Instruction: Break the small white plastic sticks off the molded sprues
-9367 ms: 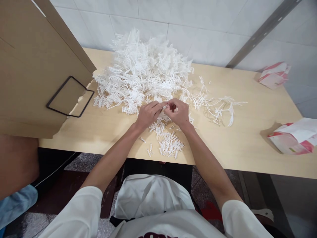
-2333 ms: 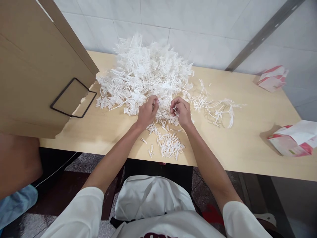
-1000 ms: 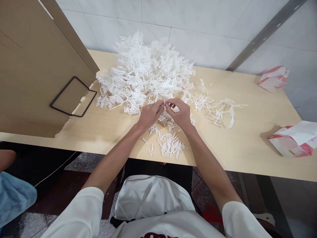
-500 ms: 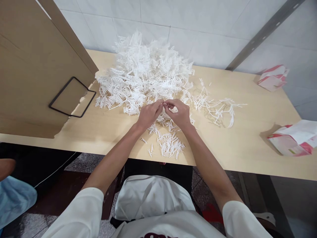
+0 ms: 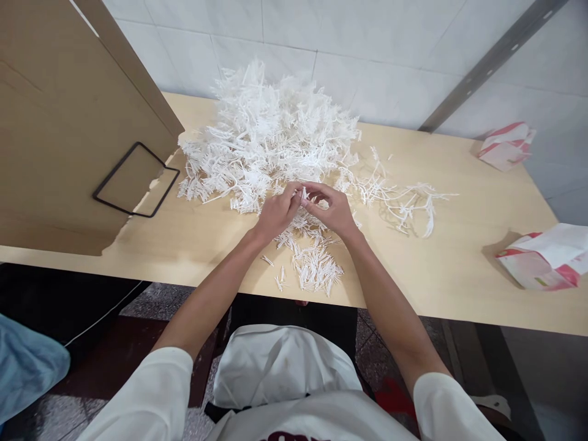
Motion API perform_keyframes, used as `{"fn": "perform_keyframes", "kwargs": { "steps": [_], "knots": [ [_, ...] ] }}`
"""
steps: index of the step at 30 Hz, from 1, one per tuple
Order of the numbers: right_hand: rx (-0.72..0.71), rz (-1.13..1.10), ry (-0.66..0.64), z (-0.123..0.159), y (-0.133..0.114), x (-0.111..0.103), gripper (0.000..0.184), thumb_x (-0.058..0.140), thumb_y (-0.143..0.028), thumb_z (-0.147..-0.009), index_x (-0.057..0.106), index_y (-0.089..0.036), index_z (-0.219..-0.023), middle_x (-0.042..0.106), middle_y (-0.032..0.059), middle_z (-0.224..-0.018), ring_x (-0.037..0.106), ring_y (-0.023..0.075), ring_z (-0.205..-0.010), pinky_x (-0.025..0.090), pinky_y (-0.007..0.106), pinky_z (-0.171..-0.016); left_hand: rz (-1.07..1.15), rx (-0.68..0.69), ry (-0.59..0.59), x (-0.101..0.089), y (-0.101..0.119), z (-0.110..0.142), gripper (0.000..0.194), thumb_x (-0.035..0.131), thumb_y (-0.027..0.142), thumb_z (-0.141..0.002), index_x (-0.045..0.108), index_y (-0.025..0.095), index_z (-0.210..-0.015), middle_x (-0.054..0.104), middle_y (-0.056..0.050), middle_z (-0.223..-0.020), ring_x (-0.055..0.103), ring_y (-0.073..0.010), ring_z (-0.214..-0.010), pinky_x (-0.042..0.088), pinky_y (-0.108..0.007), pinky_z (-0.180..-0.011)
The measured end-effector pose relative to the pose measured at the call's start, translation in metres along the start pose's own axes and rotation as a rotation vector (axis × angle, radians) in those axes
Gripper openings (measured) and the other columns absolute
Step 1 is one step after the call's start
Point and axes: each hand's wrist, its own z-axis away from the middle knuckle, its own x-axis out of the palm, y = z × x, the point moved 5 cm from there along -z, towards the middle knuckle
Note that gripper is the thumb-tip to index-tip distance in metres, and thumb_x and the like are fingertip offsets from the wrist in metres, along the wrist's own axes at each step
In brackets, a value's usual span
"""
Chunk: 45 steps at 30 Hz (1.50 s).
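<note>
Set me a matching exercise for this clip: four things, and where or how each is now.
1. left hand and right hand
2. mound of white branching sprigs
3. short white sticks
4. black wire frame

A. loose near the front edge of the table
B. at the torn edge of the cardboard
C. fingertips together
D. heaped near the tiled wall

Pairs: 1-C, 2-D, 3-A, 4-B

A pale wood-toned rectangular tabletop [image 5: 463, 245] carries a large fluffy heap of white branching plastic pieces [image 5: 275, 131], a small pile of short white sticks [image 5: 316, 269] near its front edge (a few lie loose beside it), and, towards its right end, two red-and-white folded paper packets [image 5: 506, 147].
</note>
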Motion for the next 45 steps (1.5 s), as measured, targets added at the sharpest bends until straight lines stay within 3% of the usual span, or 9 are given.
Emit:
{"fn": "perform_keyframes", "kwargs": {
  "steps": [3, 9, 14, 21, 29, 35, 39, 45],
  "knots": [
    [-0.001, 0.027, 0.032, 0.001, -0.003, 0.0, 0.041, 0.074, -0.045, -0.076, 0.071, -0.025, -0.111, 0.075, 0.0033, -0.106, 0.07, 0.0177, -0.091, 0.057, 0.031, -0.079, 0.013, 0.024, -0.001, 0.001, 0.0, 0.0, 0.029, 0.033, 0.04, -0.101, 0.053, 0.021, -0.109, 0.068, 0.001, -0.078, 0.059, -0.0113, -0.059, 0.035, -0.024, -0.055],
    [0.068, 0.012, 0.079, 0.001, 0.002, -0.002, 0.024, 0.061, -0.042, -0.087, 0.075, -0.024, -0.095, 0.077, 0.0013, -0.093, 0.071, 0.0153, -0.081, 0.057, 0.03, -0.078, 0.012, 0.034, -0.002, 0.001, 0.002, 0.001, 0.034, 0.031, 0.042, -0.102, 0.056, 0.02, -0.109, 0.064, 0.003, -0.067, 0.056, -0.0098, -0.053, 0.034, -0.022, -0.054],
    [0.0, 0.108, 0.091, 0.001, -0.001, -0.006, 0.016, 0.062, -0.029, -0.081, 0.072, -0.021, -0.09, 0.075, 0.0008, -0.085, 0.068, 0.0128, -0.071, 0.055, 0.026, -0.072, -0.065, 0.103, 0.015, 0.004, 0.003, 0.002, 0.037, 0.029, 0.042, -0.102, 0.058, 0.019, -0.11, 0.07, 0.0, -0.074, 0.06, -0.0104, -0.058, 0.035, -0.022, -0.055],
    [-0.087, 0.355, 0.104, 0.004, -0.006, -0.003, 0.012, 0.057, -0.021, -0.075, 0.069, -0.021, -0.077, 0.066, -0.0025, -0.064, 0.059, 0.0116, -0.058, 0.05, 0.025, -0.065, -0.179, 0.216, 0.009, 0.009, 0.005, 0.005, 0.035, 0.032, 0.037, -0.101, 0.063, 0.019, -0.104, 0.069, -0.001, -0.068, 0.058, -0.0114, -0.055, 0.031, -0.023, -0.052],
    [-0.087, 0.266, 0.021, 0.002, -0.001, -0.005, 0.017, 0.057, -0.025, -0.079, 0.072, -0.021, -0.085, 0.072, 0.0004, -0.073, 0.066, 0.0142, -0.065, 0.053, 0.027, -0.068, -0.213, 0.271, 0.052, 0.007, 0.0, 0.007, 0.036, 0.032, 0.036, -0.102, 0.064, 0.019, -0.103, 0.068, -0.001, -0.065, 0.058, -0.0103, -0.054, 0.035, -0.023, -0.055],
    [-0.126, 0.322, 0.07, 0.005, -0.01, -0.003, 0.014, 0.055, -0.018, -0.075, 0.067, -0.02, -0.069, 0.06, -0.0027, -0.059, 0.052, 0.0101, -0.056, 0.045, 0.024, -0.061, -0.207, 0.296, 0.065, 0.01, 0.006, 0.009, 0.035, 0.034, 0.035, -0.101, 0.064, 0.018, -0.102, 0.068, -0.002, -0.066, 0.061, -0.0121, -0.056, 0.037, -0.024, -0.056],
    [-0.068, 0.19, 0.162, 0.006, -0.008, -0.006, 0.015, 0.054, -0.017, -0.072, 0.066, -0.018, -0.064, 0.056, -0.0032, -0.056, 0.051, 0.0092, -0.054, 0.044, 0.023, -0.059, -0.152, 0.306, 0.121, 0.011, 0.009, 0.011, 0.033, 0.036, 0.035, -0.101, 0.064, 0.017, -0.107, 0.067, -0.001, -0.065, 0.058, -0.0101, -0.055, 0.037, -0.023, -0.057],
    [0.108, -0.11, 0.186, 0.003, 0.01, -0.004, 0.015, 0.06, -0.028, -0.079, 0.072, -0.02, -0.083, 0.071, 0.0006, -0.077, 0.065, 0.0128, -0.068, 0.053, 0.026, -0.066, -0.005, 0.176, 0.104, 0.006, 0.007, 0.008, 0.036, 0.031, 0.041, -0.102, 0.059, 0.019, -0.107, 0.066, 0.0, -0.071, 0.06, -0.0095, -0.059, 0.037, -0.022, -0.058]
  ]
}}
